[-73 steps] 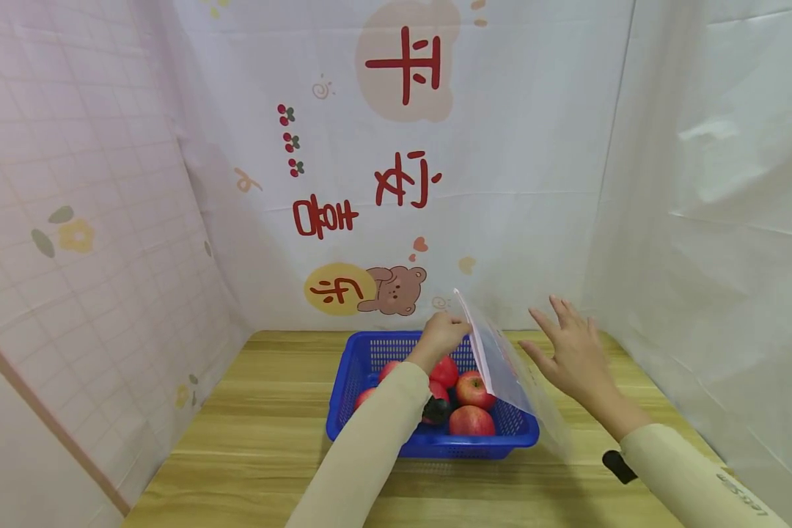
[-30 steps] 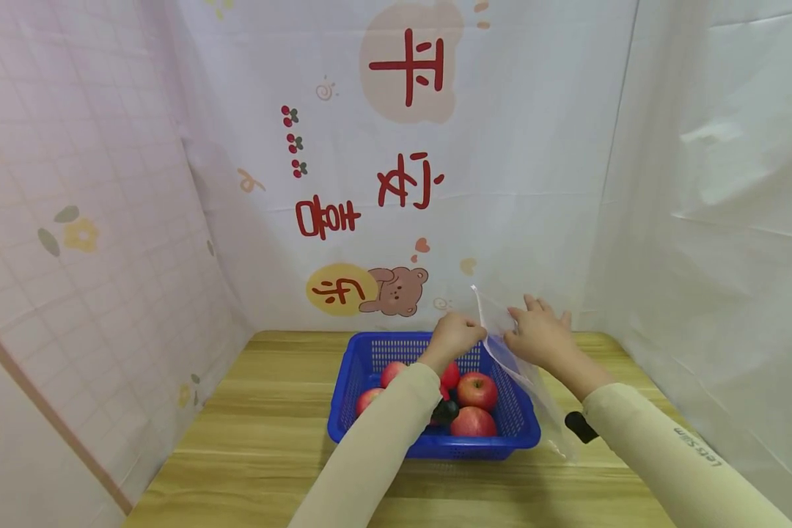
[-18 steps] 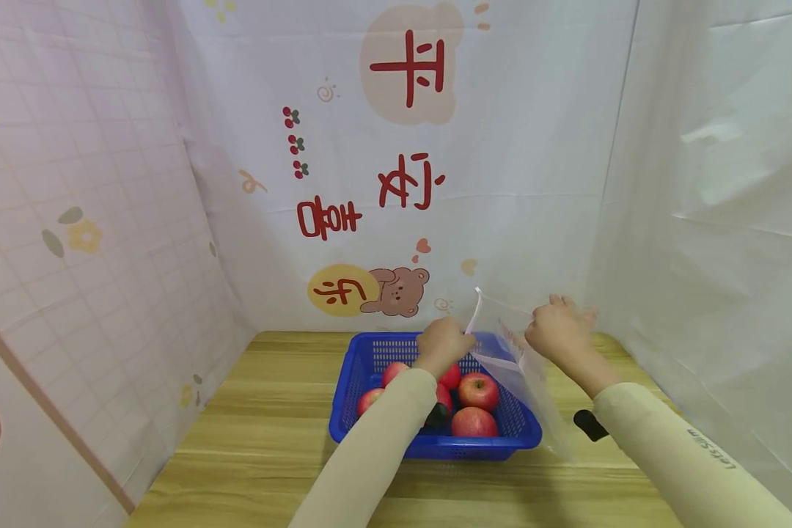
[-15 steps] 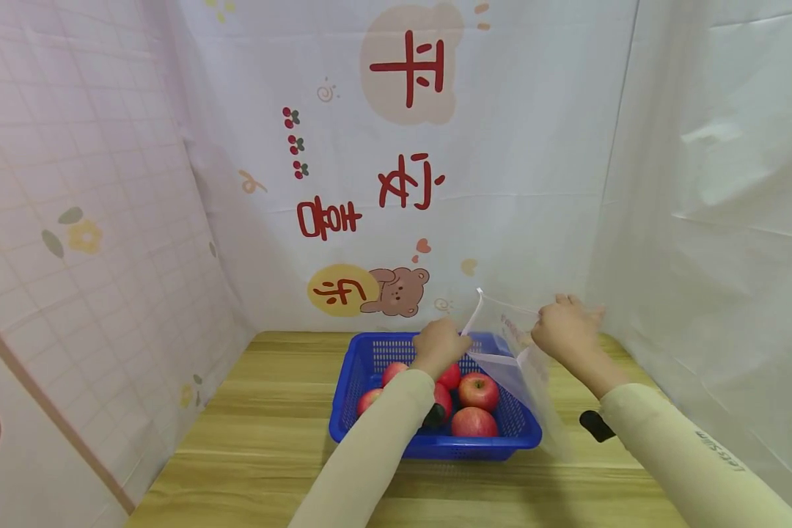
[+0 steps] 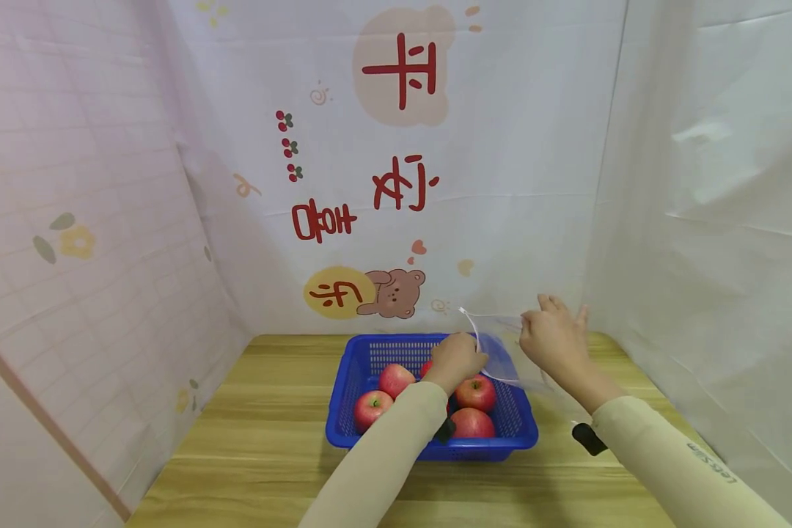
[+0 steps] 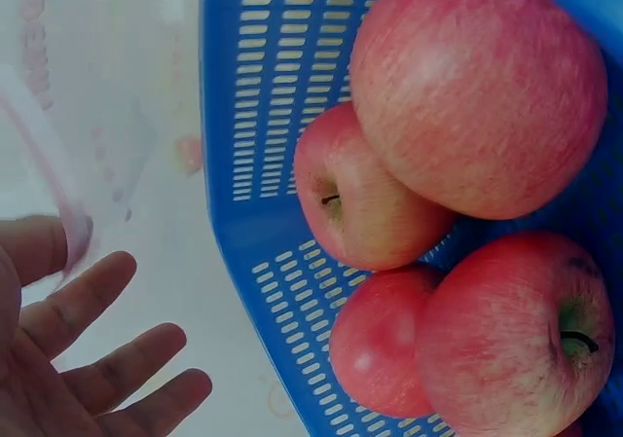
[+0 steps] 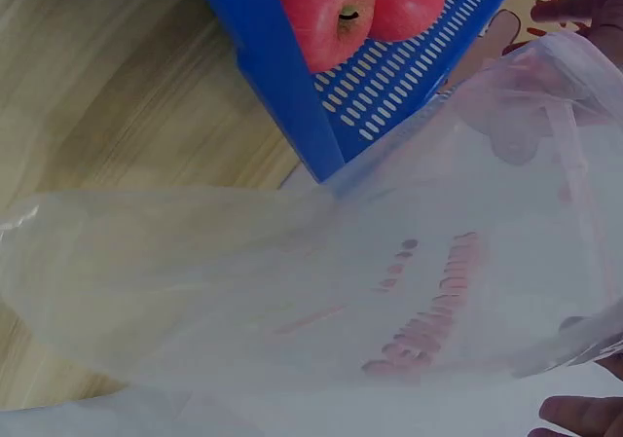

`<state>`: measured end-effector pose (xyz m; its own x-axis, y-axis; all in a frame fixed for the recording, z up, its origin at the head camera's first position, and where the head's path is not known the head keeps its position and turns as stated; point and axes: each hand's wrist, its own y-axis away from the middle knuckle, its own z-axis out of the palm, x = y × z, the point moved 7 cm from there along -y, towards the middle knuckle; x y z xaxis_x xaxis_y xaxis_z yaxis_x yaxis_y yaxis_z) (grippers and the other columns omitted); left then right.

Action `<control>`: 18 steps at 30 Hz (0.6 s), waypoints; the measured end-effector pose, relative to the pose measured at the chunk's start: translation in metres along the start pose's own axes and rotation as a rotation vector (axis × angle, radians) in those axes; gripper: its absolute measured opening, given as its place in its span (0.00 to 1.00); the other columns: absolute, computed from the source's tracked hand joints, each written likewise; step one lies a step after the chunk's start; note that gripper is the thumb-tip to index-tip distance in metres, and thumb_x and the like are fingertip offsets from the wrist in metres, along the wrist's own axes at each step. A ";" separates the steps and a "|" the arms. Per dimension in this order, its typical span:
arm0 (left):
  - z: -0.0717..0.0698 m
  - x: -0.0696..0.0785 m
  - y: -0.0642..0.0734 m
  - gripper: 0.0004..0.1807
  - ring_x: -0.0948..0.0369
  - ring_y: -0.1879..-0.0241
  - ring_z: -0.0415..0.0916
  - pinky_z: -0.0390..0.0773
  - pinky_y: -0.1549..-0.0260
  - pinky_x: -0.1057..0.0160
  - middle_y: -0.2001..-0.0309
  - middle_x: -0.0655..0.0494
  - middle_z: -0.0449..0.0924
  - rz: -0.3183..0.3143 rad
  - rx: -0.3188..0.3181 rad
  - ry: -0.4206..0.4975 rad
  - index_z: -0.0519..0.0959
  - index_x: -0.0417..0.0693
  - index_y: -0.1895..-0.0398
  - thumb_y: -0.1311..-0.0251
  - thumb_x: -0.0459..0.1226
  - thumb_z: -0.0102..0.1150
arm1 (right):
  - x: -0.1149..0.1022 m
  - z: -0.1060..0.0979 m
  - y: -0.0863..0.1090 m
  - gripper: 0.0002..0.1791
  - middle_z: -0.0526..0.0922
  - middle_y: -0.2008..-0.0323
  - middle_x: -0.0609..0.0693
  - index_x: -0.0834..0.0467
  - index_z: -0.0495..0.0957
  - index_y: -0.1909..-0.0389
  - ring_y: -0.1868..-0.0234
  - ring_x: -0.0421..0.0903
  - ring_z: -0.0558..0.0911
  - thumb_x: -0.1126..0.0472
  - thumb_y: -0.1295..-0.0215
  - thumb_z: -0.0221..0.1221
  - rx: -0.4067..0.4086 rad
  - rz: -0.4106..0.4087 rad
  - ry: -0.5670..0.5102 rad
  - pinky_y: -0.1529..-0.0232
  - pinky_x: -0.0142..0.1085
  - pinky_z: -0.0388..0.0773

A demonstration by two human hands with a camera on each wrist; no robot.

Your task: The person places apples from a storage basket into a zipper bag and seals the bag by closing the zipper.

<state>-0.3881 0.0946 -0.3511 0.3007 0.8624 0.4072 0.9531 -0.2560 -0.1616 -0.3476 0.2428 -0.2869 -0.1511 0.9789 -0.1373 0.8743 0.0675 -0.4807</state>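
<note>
A clear plastic zip bag (image 5: 501, 352) with pale edges and pinkish print hangs over the right end of the blue basket. My left hand (image 5: 458, 358) pinches one side of its mouth between thumb and index finger, other fingers spread in the left wrist view. On the opposite side, my right hand (image 5: 557, 337) grips the bag's rim. Between the hands the mouth stands apart, and the bag's body (image 7: 292, 301) looks flat and holds nothing. Several red apples (image 5: 373, 409) lie in the blue basket (image 5: 343, 396), partly hidden by my left forearm.
The basket stands on a wood-grain table (image 5: 264, 440). White printed cloth (image 5: 521, 147) hangs behind it and at both sides. A black wrist piece (image 5: 589, 438) sits at my right cuff.
Earlier my right hand was apart from the bag with fingers spread; it has since taken hold of the rim. The mouth was pulled apart, and lately both hands shifted slightly.
</note>
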 end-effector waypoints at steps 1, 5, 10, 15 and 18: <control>0.001 0.001 0.000 0.17 0.59 0.68 0.78 0.76 0.67 0.55 0.78 0.61 0.74 0.000 0.004 -0.010 0.71 0.54 0.86 0.42 0.44 0.61 | 0.000 0.001 0.001 0.18 0.69 0.35 0.70 0.61 0.85 0.53 0.32 0.68 0.64 0.61 0.30 0.47 0.008 -0.003 -0.007 0.39 0.77 0.40; -0.001 -0.001 0.000 0.18 0.56 0.66 0.79 0.77 0.63 0.51 0.79 0.61 0.73 -0.004 0.039 -0.003 0.69 0.54 0.88 0.43 0.41 0.61 | 0.003 0.003 0.005 0.17 0.68 0.34 0.69 0.61 0.85 0.52 0.33 0.68 0.64 0.61 0.30 0.50 0.040 -0.017 -0.024 0.39 0.77 0.40; -0.004 -0.009 0.000 0.15 0.54 0.60 0.81 0.75 0.55 0.46 0.75 0.59 0.79 -0.028 0.070 0.040 0.73 0.54 0.86 0.43 0.41 0.61 | 0.005 0.005 0.010 0.14 0.69 0.35 0.70 0.62 0.85 0.54 0.34 0.68 0.65 0.61 0.31 0.53 0.082 -0.063 -0.015 0.39 0.77 0.40; -0.006 -0.017 -0.001 0.11 0.52 0.56 0.81 0.73 0.52 0.43 0.68 0.57 0.83 -0.037 0.077 0.034 0.78 0.54 0.81 0.42 0.42 0.61 | 0.008 0.009 0.012 0.13 0.70 0.36 0.70 0.61 0.85 0.54 0.34 0.68 0.66 0.62 0.34 0.56 0.073 -0.080 0.015 0.39 0.77 0.41; -0.006 -0.019 -0.002 0.10 0.51 0.56 0.81 0.73 0.53 0.43 0.68 0.56 0.83 -0.031 0.083 0.011 0.78 0.54 0.80 0.41 0.41 0.60 | 0.014 0.010 0.013 0.14 0.69 0.36 0.70 0.61 0.85 0.53 0.34 0.68 0.66 0.61 0.34 0.56 0.045 -0.054 0.019 0.39 0.77 0.41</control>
<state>-0.3959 0.0760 -0.3529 0.2721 0.8643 0.4229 0.9559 -0.1922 -0.2222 -0.3429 0.2558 -0.3036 -0.1885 0.9776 -0.0935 0.8433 0.1123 -0.5255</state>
